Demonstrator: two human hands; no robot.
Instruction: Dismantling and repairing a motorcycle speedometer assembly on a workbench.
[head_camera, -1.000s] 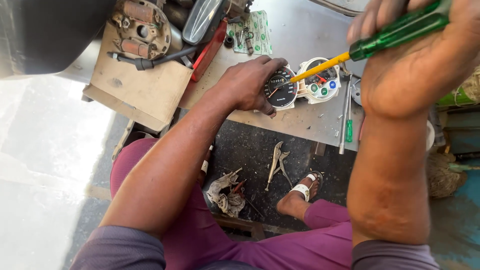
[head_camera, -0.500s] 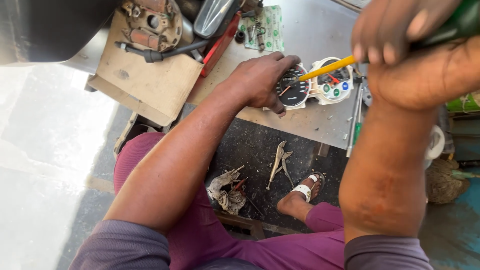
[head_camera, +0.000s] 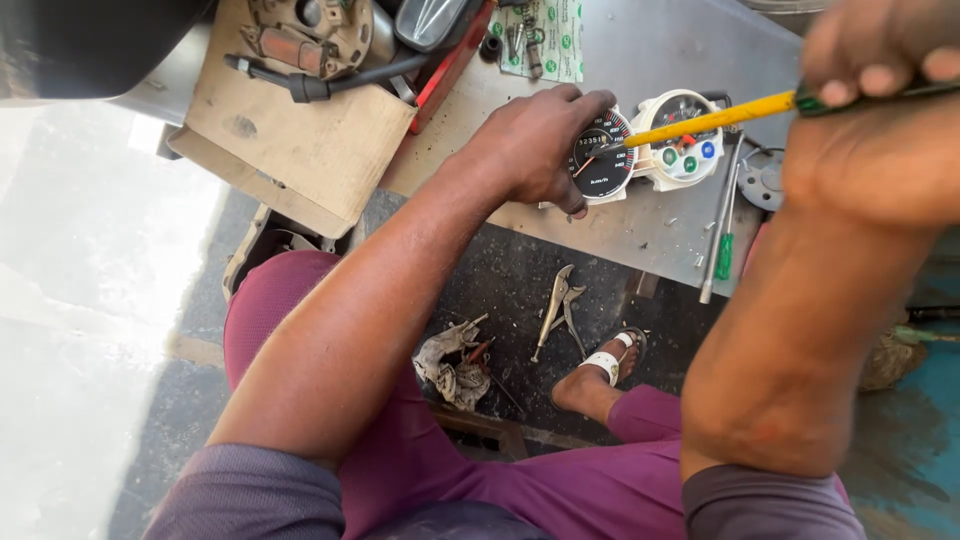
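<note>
Round black-faced speedometer gauge (head_camera: 601, 155) with a white housing, lying on the grey metal tabletop (head_camera: 640, 50) near its front edge. At 3 o'clock of it, touching, a white indicator dial (head_camera: 682, 140) with coloured lamps; further toward 3 o'clock, a small green-handled screwdriver (head_camera: 720, 230) on the table. At 10 o'clock, a brown cardboard sheet (head_camera: 300, 150) bearing a metal stator plate (head_camera: 305, 30). Below the table edge, at 6 o'clock, locking pliers (head_camera: 556, 310) and a crumpled rag (head_camera: 450, 362) on the dark floor. The left hand (head_camera: 535, 145) covers the gauge's left rim, fingers curled over it in a grasp. The right hand (head_camera: 880, 120), blurred and partly cut off at the frame's top, is clenched around a yellow-shafted screwdriver (head_camera: 715, 120) whose tip rests on the gauge face.
</note>
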